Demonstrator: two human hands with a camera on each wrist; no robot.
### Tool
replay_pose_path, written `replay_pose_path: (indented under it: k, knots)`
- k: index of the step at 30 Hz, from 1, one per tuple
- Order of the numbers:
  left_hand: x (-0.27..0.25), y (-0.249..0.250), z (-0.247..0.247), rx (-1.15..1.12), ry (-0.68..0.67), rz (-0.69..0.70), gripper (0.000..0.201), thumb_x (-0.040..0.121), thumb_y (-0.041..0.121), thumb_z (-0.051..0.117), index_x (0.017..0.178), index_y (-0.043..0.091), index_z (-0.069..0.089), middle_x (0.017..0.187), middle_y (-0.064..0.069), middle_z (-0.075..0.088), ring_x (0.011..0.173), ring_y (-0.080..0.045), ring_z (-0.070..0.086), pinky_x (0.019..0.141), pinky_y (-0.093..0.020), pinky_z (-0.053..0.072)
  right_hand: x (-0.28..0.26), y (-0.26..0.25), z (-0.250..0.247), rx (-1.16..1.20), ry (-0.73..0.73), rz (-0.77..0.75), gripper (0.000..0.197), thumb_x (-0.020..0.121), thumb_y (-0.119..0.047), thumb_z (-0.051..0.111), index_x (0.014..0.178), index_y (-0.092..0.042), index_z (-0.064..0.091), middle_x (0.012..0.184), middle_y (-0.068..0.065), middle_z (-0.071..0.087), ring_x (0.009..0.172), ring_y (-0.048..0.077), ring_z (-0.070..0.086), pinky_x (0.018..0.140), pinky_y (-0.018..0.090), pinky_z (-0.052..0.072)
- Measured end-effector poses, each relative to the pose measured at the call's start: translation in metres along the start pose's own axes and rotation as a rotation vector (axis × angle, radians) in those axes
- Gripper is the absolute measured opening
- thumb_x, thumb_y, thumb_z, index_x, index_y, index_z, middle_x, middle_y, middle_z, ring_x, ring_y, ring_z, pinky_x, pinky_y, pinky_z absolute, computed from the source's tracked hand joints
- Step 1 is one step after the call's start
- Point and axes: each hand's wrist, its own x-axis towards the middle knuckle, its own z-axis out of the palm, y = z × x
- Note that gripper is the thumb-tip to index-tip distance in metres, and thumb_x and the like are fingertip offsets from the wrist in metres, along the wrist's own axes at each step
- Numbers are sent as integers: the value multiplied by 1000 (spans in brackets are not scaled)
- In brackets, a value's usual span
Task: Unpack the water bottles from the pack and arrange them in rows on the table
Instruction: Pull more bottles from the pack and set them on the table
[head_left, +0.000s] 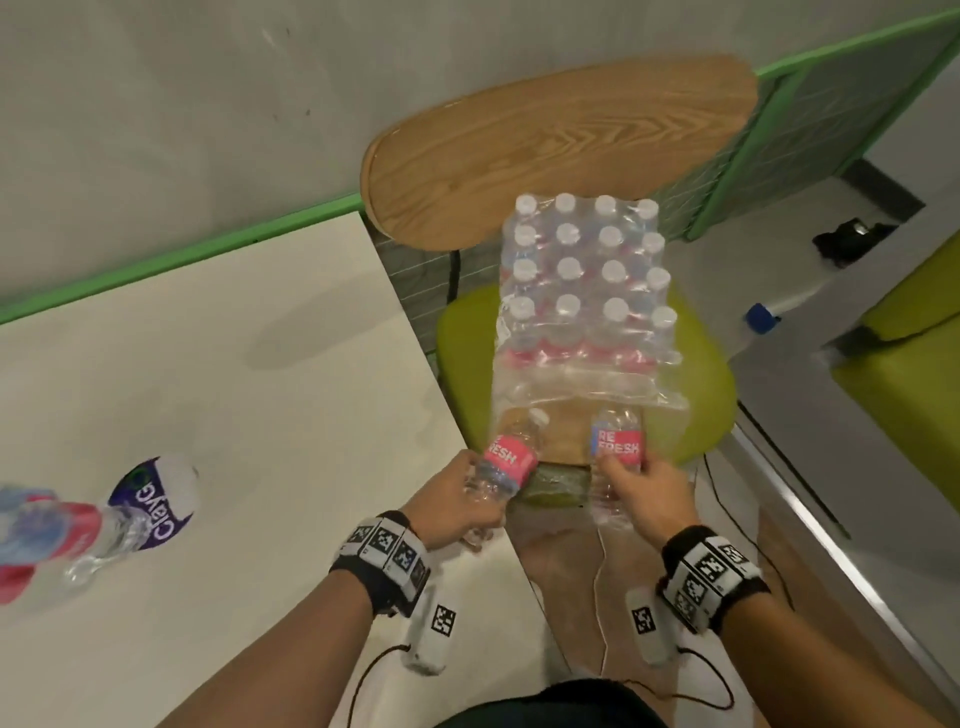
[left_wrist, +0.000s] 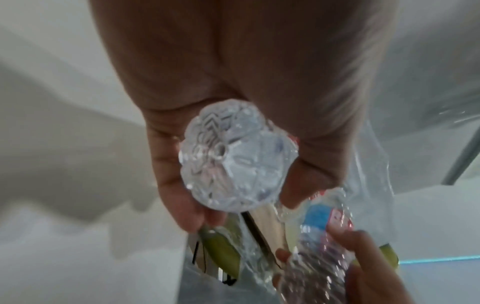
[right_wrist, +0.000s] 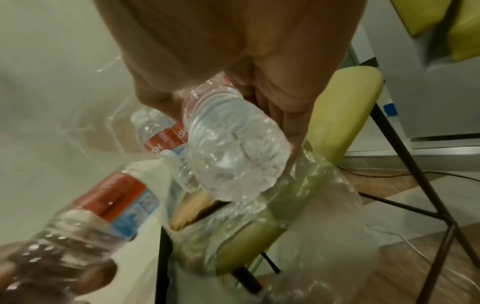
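Step in hand, as it reads: pulling two bottles out of the torn near end of the pack (head_left: 582, 306), which sits on the green chair (head_left: 711, 374) at centre-right of the head view, just off the worktop (head_left: 234, 374) edge.

Left hand (head_left: 457, 506) is wrapped round the lower body of one bottle (head_left: 506, 460), cap pointing up-frame and tilted right; the left wrist view shows its base end-on with fingers (left_wrist: 182, 205) curled around it. Right hand (head_left: 641, 496) grips the second bottle (head_left: 615, 441) near upright, thumb across the label. Both are at the mouth of the loose shrink-wrap; whether fully free of the film cannot be told.

Sixteen caps remain in the pack. Lower left of the head view: a few bottles (head_left: 31, 535) already on the worktop, one purple-labelled.

Next move calls for swinging both left over the worktop, setting them upright beside that group, in line.

Forearms run roughly parallel, wrists level, hands near each other but apart.
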Motion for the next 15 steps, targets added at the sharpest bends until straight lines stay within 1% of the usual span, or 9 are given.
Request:
replay_pose_path:
  k: [1,2,4,5,7,9,11,13,15]
  knots:
    - [-11,-7,-9,-17,7,3,61,67,20,77,118,22,44,97,-14,65,70,-27,67,59,-40,58,-6,3,3,-1,-27,-11,41,80,-52,65,115,-32,62,84,-4,74,74,12,72,75,38,60]
    - [-22,-15,-18,-57,18,5,57,71,23,78,117,20,45,92,-13,65,65,-26,65,54,-36,55,-12,4,7,-17,-54,-10,40,76,-54,66,111,-35,61,84,-3,74,74,14,72,74,42,60]
    - [-47,-32,-36,-106,86,-1,57,75,41,79,118,20,49,84,-7,66,60,-21,62,53,-32,50,-24,4,16,-50,-133,-22,40,70,-57,65,104,-36,60,83,0,73,69,17,69,70,44,59]
    - [-59,-42,-45,-107,123,-6,61,73,52,76,119,20,51,82,-4,67,58,-17,62,55,-33,49,-31,2,23,-56,-174,-20,42,69,-57,65,105,-35,60,82,1,72,66,17,67,67,43,57]
    - [-85,-62,-61,-150,181,-10,66,70,62,71,115,16,55,77,-4,68,59,-18,62,59,-39,52,-47,-6,37,-107,-249,-47,41,76,-53,64,111,-32,59,84,-1,72,69,15,67,69,39,56]
    - [-113,-83,-77,-165,268,10,69,67,68,67,110,16,59,86,-8,72,72,-19,68,73,-42,54,-66,-22,56,-172,-320,-95,37,87,-51,60,118,-32,54,98,-5,71,85,14,68,81,39,56]
    - [-138,-108,-94,-138,375,33,78,61,79,64,112,20,58,101,-4,71,90,-14,68,86,-37,51,-82,-38,79,-198,-384,-139,32,92,-52,52,121,-36,51,109,-3,69,97,19,67,86,35,54]
    - [-160,-134,-110,-122,483,6,81,63,77,65,120,22,50,115,1,61,102,-13,61,88,-29,46,-94,-54,108,-184,-434,-138,15,97,-43,50,108,-34,53,109,4,70,92,21,68,79,33,54]
    - [-181,-154,-122,-121,613,-32,68,78,56,68,128,21,39,123,1,49,107,-13,55,87,-23,41,-99,-65,139,-183,-483,-159,17,96,-41,52,102,-26,55,97,5,71,74,16,68,68,36,55]
